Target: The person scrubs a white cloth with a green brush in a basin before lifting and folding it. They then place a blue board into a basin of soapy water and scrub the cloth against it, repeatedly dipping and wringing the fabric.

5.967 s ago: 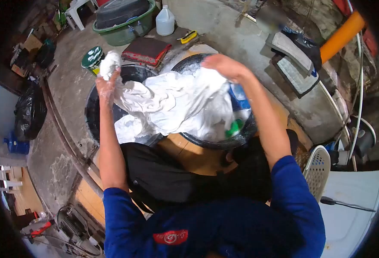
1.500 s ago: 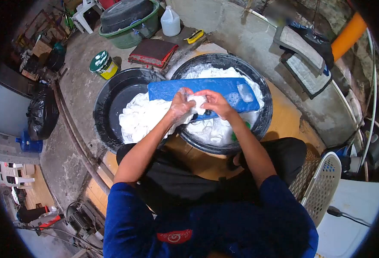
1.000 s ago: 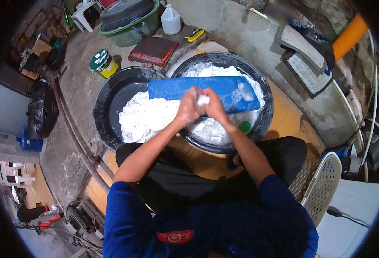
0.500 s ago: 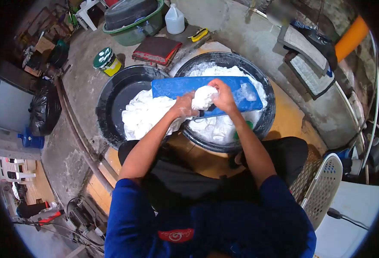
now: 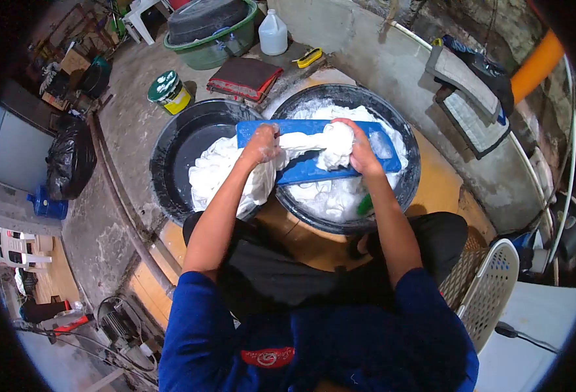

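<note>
above the blue board (image 5: 288,171), both hands' fingers (image 5: 355,136) curl closed around the bunched white cloth (image 5: 334,145).

The board (image 5: 301,171) was blue, the cloth (image 5: 336,145) over it white. Beyond the board, the mat (image 5: 243,77) was maroon edged in red, the bucket (image 5: 178,102) green and yellow; right of the board, the pipe (image 5: 537,66) was orange, the basket (image 5: 495,281) cream.
</note>
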{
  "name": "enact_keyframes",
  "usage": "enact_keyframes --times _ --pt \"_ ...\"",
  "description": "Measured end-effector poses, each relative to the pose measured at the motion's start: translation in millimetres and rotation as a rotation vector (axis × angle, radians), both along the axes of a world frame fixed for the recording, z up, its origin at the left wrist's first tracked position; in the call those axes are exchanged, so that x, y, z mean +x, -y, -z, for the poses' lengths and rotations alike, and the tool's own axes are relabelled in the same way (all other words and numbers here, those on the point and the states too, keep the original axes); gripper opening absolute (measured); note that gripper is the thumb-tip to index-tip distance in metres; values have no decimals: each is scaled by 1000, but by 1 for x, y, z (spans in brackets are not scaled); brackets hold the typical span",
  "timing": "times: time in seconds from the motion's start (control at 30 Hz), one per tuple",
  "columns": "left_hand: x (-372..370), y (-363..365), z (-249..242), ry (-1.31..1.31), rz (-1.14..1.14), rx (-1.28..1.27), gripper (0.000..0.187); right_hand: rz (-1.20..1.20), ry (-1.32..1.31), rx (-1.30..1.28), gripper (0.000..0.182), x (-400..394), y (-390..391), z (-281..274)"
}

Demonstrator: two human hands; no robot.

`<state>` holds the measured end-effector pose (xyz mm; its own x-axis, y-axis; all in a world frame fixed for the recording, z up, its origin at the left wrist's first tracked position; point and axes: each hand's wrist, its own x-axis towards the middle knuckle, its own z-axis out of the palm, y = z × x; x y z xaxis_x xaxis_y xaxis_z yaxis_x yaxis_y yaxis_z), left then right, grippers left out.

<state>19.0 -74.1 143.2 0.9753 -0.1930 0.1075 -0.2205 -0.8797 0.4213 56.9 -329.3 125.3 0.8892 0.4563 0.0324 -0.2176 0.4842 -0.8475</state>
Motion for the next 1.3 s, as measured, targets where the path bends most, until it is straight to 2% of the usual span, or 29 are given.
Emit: enact_keyframes --times 0.07,0.1,0.17,0.2,0.27,0.37,0.43,0.47,0.53,0.57,0.6,0.67,0.7,0.77,0.8,0.87,0.9,0.93,0.97,1.0,1.03,1.07,1.1,1.17,1.2,1.23,1.27,1.3 --pt "1 -3 3 3 -24 47 29 -131 -246 71 31 -3 14 7" --pt "2 -3 8 60 12 66 28 -219 -252 64 40 -1 19 13" --pt "2 -1 13 174 84 106 24 -382 -286 18 43 0 32 17" --pt "1 0 13 171 43 69 24 -463 -303 -4 44 -1 35 19" --pt "0 3 12 165 -37 -3 23 -417 -222 -123 40 -3 38 20" --pt "7 0 29 163 56 69 21 -360 -176 -180 36 2 40 14" --pt "5 1 33 131 79 0 18 -387 -157 -158 33 13 41 0" --pt "5 2 30 117 91 -34 17 -387 -117 -208 33 19 46 -10" --pt "3 -4 9 -69 89 -136 19 -387 -39 -310 32 28 57 -36" --pt "0 -8 -6 -164 89 -185 20 -366 125 -499 34 29 57 -52" --pt "-6 -12 -23 -263 145 -272 16 -312 374 -562 34 33 54 -63" --pt "-4 -28 -31 -501 306 -405 13 -394 667 -636 35 42 45 -84" --pt "-1 -23 -48 -566 229 -226 27 -464 750 -673 36 46 37 -98" --pt "-3 -1 -68 -424 308 -429 44 -618 915 -743 37 46 16 -129" --pt "-4 10 -75 -349 345 -528 53 -685 808 -791 39 38 5 -148" --pt "-2 27 -87 -462 416 -682 74 -741 948 -647 39 48 -18 -152" --pt "4 33 -97 -390 477 -402 63 -678 949 -707 38 41 -24 -167" --pt "13 35 -91 -435 549 -390 54 -614 950 -768 37 34 -29 -182" --pt "11 41 -91 -466 439 -530 48 -510 806 -689 35 38 -36 -174" --pt "9 46 -91 -494 327 -668 44 -178 963 -724 33 39 -37 -166" --pt "15 43 -94 -322 198 -520 29 163 1104 -742 31 39 -38 -158" --pt "17 38 -95 -229 102 -599 23 514 1228 -743 31 39 -39 -150" --pt "18 31 -96 -138 4 -676 19 750 1139 -778 29 33 -39 -140" --pt "18 27 -101 -51 -264 -836 17 500 632 -793 34 8 -47 -102" --pt "20 18 -101 -117 -218 -1019 16 309 509 -868 40 -9 -58 -87" --pt "19 15 -107 -139 -245 -1077 16 68 436 -839 47 -15 -71 -54" --pt "18 14 -114 -163 -269 -1133 15 60 468 -836 47 -29 -90 -40" --pt "23 7 -110 -141 -258 -1126 17 84 552 -724 35 -39 -105 -28"
